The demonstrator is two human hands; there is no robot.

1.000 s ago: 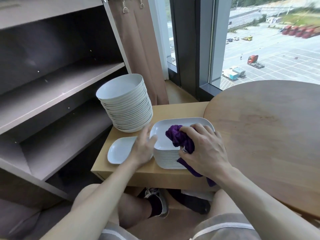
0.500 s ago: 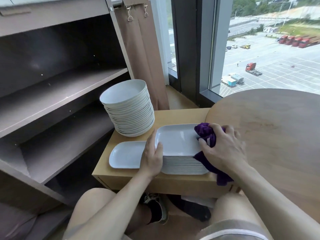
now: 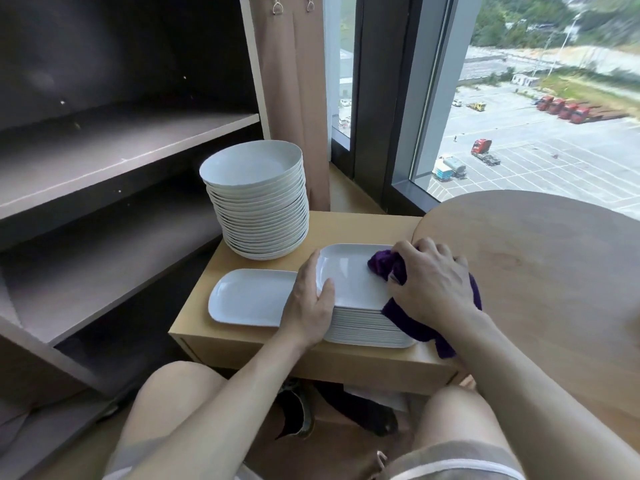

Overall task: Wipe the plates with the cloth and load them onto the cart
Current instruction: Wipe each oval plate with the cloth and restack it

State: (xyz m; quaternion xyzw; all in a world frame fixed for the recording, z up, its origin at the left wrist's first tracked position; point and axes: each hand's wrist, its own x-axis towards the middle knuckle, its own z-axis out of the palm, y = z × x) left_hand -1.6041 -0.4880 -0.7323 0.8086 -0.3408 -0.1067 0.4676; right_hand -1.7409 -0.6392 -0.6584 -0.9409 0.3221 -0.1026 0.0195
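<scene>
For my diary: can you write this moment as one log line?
step: wiping | right hand: grips purple cloth on top plate | left hand: holds plate's left edge

The person wears light grey shorts (image 3: 457, 455) with a thin white band curving across the leg at five o'clock, and a paler hem edge of the same shorts shows at seven o'clock. The arms are bare all the way down to the left hand (image 3: 310, 306) and the right hand (image 3: 433, 282), and both knees are bare too. At six o'clock a dark shoe (image 3: 298, 410) shows a lighter sole rim, dim in shadow.
</scene>
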